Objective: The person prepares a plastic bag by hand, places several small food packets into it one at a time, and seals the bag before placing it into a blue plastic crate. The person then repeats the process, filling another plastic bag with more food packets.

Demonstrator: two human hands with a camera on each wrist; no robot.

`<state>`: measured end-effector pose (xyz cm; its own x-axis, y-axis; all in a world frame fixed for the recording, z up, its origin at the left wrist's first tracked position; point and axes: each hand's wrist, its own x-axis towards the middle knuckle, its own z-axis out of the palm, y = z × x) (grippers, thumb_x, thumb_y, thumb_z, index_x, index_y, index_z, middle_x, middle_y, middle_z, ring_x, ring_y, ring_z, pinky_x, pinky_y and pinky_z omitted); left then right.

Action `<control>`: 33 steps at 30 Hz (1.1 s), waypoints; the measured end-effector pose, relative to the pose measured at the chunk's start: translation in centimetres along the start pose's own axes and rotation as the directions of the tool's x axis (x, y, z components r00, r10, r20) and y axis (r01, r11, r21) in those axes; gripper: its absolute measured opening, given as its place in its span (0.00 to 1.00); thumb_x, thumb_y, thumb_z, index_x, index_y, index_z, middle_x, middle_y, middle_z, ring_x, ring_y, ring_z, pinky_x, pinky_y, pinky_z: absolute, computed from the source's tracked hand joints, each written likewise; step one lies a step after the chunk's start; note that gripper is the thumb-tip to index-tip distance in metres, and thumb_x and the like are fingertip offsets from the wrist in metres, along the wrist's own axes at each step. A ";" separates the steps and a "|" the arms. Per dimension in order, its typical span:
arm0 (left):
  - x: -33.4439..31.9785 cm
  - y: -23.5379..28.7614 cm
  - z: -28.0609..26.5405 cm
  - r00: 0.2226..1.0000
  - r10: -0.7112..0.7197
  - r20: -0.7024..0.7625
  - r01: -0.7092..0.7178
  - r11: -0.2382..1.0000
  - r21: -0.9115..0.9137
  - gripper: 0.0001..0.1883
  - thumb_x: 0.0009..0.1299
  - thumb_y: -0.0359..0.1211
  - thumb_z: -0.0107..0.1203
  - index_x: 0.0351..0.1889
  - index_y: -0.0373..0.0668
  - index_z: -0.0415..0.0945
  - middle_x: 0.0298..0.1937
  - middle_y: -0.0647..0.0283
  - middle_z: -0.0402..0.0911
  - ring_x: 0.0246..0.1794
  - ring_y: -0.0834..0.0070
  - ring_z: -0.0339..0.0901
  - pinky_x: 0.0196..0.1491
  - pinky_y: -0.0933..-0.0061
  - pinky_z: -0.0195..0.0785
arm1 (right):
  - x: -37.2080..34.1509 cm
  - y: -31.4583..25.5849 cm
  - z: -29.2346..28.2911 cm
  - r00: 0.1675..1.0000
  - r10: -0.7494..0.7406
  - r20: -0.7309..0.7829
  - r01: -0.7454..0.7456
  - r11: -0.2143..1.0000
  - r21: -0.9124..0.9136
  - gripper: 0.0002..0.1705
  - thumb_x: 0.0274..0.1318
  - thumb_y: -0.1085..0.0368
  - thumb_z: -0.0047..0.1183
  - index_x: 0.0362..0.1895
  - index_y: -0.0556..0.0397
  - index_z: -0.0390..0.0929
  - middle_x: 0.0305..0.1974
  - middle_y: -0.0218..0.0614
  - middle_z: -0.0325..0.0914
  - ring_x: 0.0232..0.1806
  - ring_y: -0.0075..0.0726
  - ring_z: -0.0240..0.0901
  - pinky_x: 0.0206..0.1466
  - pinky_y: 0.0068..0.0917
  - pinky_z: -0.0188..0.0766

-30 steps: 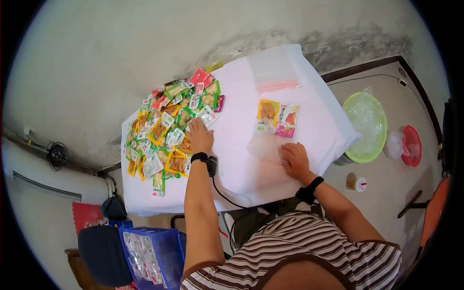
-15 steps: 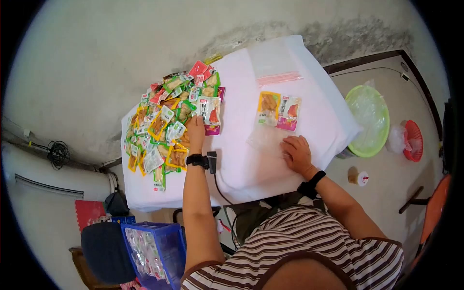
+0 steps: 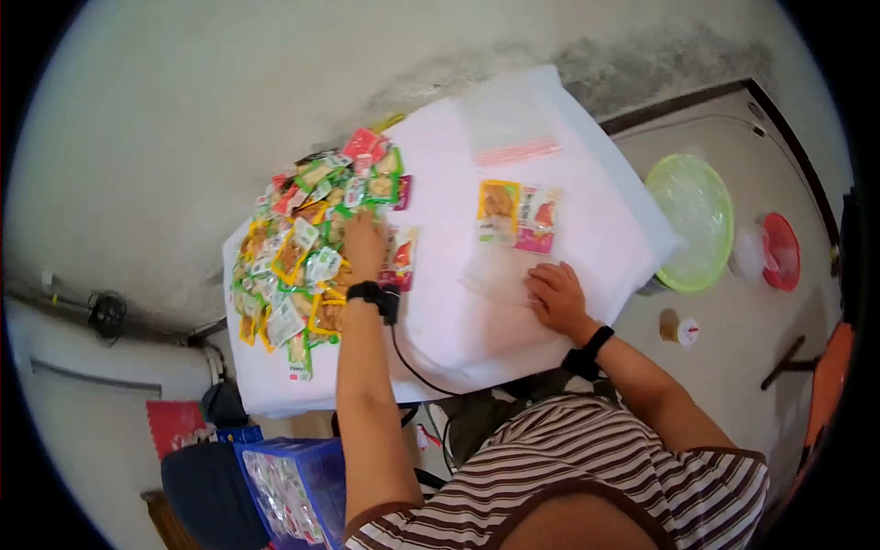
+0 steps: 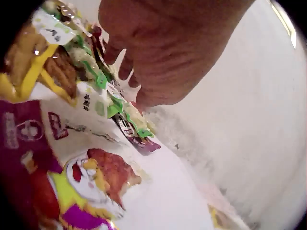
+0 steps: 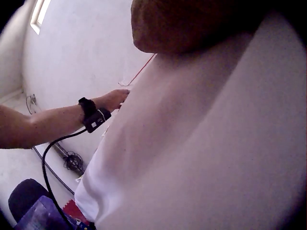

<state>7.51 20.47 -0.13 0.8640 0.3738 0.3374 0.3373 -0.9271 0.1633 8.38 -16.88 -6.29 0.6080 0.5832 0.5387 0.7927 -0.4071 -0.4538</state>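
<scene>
My left hand (image 3: 366,240) reaches over the right side of a pile of snack packets (image 3: 295,234), fingers slightly spread and pointing down among green-edged packets. Nothing shows in its grasp in the left wrist view. Beside that wrist lies a white-and-purple packet (image 3: 401,259) with a cartoon figure (image 4: 88,177). My right hand (image 3: 557,298) rests on the white cloth, fingers loosely bent at the edge of a clear plastic bag (image 3: 495,277). Just beyond the bag are a yellow-framed packet (image 3: 500,213) and another white-and-purple packet (image 3: 537,220), side by side.
Clear bags with red strips (image 3: 515,128) lie at the table's far side. A green tub (image 3: 687,225) holding clear plastic, a red basket (image 3: 781,252) and a lidded cup (image 3: 678,328) stand on the floor at right. A blue crate (image 3: 293,486) of packets is at lower left.
My left hand took a white-and-purple packet from the pile's right edge, let it go on the cloth nearer me, and now reaches over the pile. The right hand has stayed nearly still.
</scene>
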 end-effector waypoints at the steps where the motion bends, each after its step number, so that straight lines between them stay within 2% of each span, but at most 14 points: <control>1: 1.0 -0.4 0.7 0.992 0.124 0.005 -0.124 0.991 0.047 0.23 0.58 0.31 0.52 0.53 0.38 0.69 0.56 0.47 0.68 0.56 0.50 0.64 0.57 0.54 0.60 | -0.2 -0.1 -0.3 1.000 0.007 -0.003 -0.007 1.000 0.023 0.17 0.41 0.65 0.54 0.41 0.46 0.75 0.47 0.35 0.72 0.54 0.43 0.66 0.59 0.52 0.56; 4: 3.6 -0.1 3.0 0.990 0.113 0.080 -0.126 0.974 0.189 0.30 0.57 0.29 0.52 0.60 0.41 0.62 0.65 0.50 0.59 0.64 0.51 0.57 0.61 0.47 0.53 | -0.2 -0.1 -0.6 1.000 -0.003 0.000 0.003 1.000 -0.015 0.17 0.44 0.63 0.56 0.42 0.46 0.75 0.47 0.33 0.71 0.54 0.40 0.65 0.58 0.50 0.57; 8: 6.0 0.2 3.7 0.992 0.116 0.045 -0.115 0.993 -0.011 0.37 0.55 0.28 0.53 0.66 0.43 0.53 0.70 0.55 0.52 0.68 0.52 0.49 0.63 0.42 0.46 | -0.1 -0.2 -0.8 1.000 0.003 0.021 -0.003 1.000 -0.017 0.17 0.44 0.62 0.56 0.42 0.46 0.75 0.47 0.33 0.72 0.53 0.39 0.66 0.58 0.49 0.57; 10: 6.7 1.2 2.9 0.952 0.020 0.305 -0.081 0.979 0.189 0.41 0.53 0.28 0.53 0.67 0.44 0.48 0.69 0.55 0.52 0.69 0.51 0.48 0.65 0.44 0.45 | -0.1 -0.2 -0.7 1.000 0.014 0.010 -0.014 1.000 -0.018 0.18 0.42 0.63 0.56 0.42 0.46 0.75 0.48 0.32 0.72 0.53 0.40 0.66 0.59 0.49 0.56; 15: 7.1 0.3 3.9 0.970 0.210 0.124 -0.231 0.953 0.195 0.31 0.50 0.28 0.55 0.57 0.40 0.64 0.50 0.56 0.70 0.51 0.56 0.67 0.50 0.55 0.62 | -0.2 -0.3 -0.8 1.000 0.013 -0.005 -0.013 1.000 0.012 0.19 0.41 0.63 0.56 0.43 0.46 0.75 0.48 0.33 0.72 0.53 0.41 0.66 0.60 0.49 0.56; 19: 6.4 0.1 2.8 0.959 0.270 0.084 -0.281 0.940 0.194 0.24 0.55 0.28 0.52 0.53 0.40 0.68 0.46 0.54 0.73 0.49 0.55 0.69 0.49 0.58 0.63 | -0.2 -0.2 -0.7 1.000 0.009 0.010 -0.009 1.000 0.005 0.19 0.41 0.63 0.56 0.43 0.46 0.75 0.48 0.33 0.72 0.53 0.42 0.66 0.60 0.50 0.55; 22: 5.8 0.5 0.6 0.979 0.192 -0.063 -0.197 0.977 -0.083 0.16 0.63 0.29 0.48 0.50 0.39 0.70 0.38 0.54 0.76 0.41 0.62 0.73 0.45 0.66 0.65 | -0.6 0.2 -0.4 1.000 0.004 0.024 -0.004 1.000 -0.002 0.20 0.41 0.60 0.57 0.43 0.46 0.75 0.48 0.34 0.71 0.54 0.42 0.65 0.60 0.51 0.55; 24: 4.9 1.1 -1.9 0.998 -0.015 0.066 0.047 0.854 -0.519 0.12 0.69 0.31 0.45 0.47 0.39 0.72 0.31 0.58 0.76 0.32 0.72 0.73 0.39 0.72 0.66 | -0.2 0.0 -0.3 0.999 -0.013 0.034 0.013 1.000 0.001 0.20 0.40 0.59 0.58 0.43 0.46 0.75 0.49 0.34 0.71 0.54 0.42 0.64 0.60 0.51 0.54; 25: 4.3 1.2 -1.8 1.000 -0.027 0.013 0.027 0.652 -0.758 0.10 0.70 0.34 0.46 0.42 0.39 0.74 0.27 0.66 0.74 0.29 0.80 0.69 0.35 0.75 0.64 | -0.1 -0.2 -0.7 0.998 -0.009 0.059 0.009 1.000 -0.010 0.21 0.41 0.56 0.59 0.43 0.46 0.75 0.49 0.34 0.70 0.55 0.42 0.63 0.60 0.51 0.54; 26: 3.3 1.2 -1.9 0.999 -0.038 0.004 0.028 0.659 -0.752 0.10 0.70 0.34 0.46 0.42 0.39 0.74 0.27 0.66 0.74 0.29 0.80 0.69 0.35 0.75 0.64 | -0.1 -0.3 -1.0 0.996 -0.001 0.086 0.003 1.000 -0.024 0.23 0.41 0.53 0.60 0.43 0.47 0.75 0.49 0.34 0.70 0.56 0.41 0.62 0.60 0.52 0.54; 28: 0.7 4.1 -4.5 0.946 -0.153 0.285 0.312 0.195 -0.930 0.09 0.70 0.34 0.46 0.39 0.40 0.75 0.28 0.71 0.74 0.28 0.82 0.69 0.32 0.76 0.64 | 0.1 -0.7 -1.4 0.993 -0.014 0.114 0.018 0.999 -0.033 0.28 0.39 0.50 0.61 0.46 0.47 0.74 0.50 0.34 0.70 0.57 0.41 0.61 0.61 0.53 0.51; 30: -1.4 4.0 -4.9 0.919 -0.085 0.385 0.392 0.301 -0.869 0.09 0.70 0.34 0.46 0.42 0.41 0.74 0.33 0.69 0.77 0.31 0.83 0.72 0.34 0.79 0.66 | 0.5 -1.3 -2.5 0.996 -0.069 0.049 0.072 0.996 -0.045 0.33 0.40 0.49 0.61 0.51 0.49 0.71 0.50 0.36 0.70 0.56 0.43 0.61 0.61 0.51 0.51; 31: -3.2 5.6 -4.5 0.923 -0.103 0.370 0.381 0.125 -0.916 0.11 0.71 0.35 0.46 0.46 0.40 0.72 0.38 0.65 0.78 0.35 0.81 0.75 0.38 0.80 0.69 | 0.7 -1.6 -2.4 0.996 -0.074 0.050 0.076 0.996 -0.045 0.33 0.40 0.49 0.61 0.51 0.49 0.71 0.50 0.36 0.70 0.56 0.43 0.61 0.61 0.51 0.51; 33: -7.1 11.2 -7.4 0.894 -0.108 0.435 0.441 0.037 -0.897 0.11 0.71 0.34 0.45 0.46 0.39 0.71 0.42 0.63 0.78 0.37 0.79 0.76 0.42 0.77 0.72 | 1.0 -3.3 -1.9 0.999 0.027 -0.026 -0.018 0.954 0.301 0.36 0.42 0.50 0.61 0.55 0.52 0.68 0.50 0.40 0.69 0.56 0.46 0.61 0.61 0.45 0.54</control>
<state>2.44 7.62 6.14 0.8985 0.4223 -0.1197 0.0583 0.1555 0.9861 6.50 -16.31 -2.91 0.6299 0.5536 0.5447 0.7315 -0.1873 -0.6556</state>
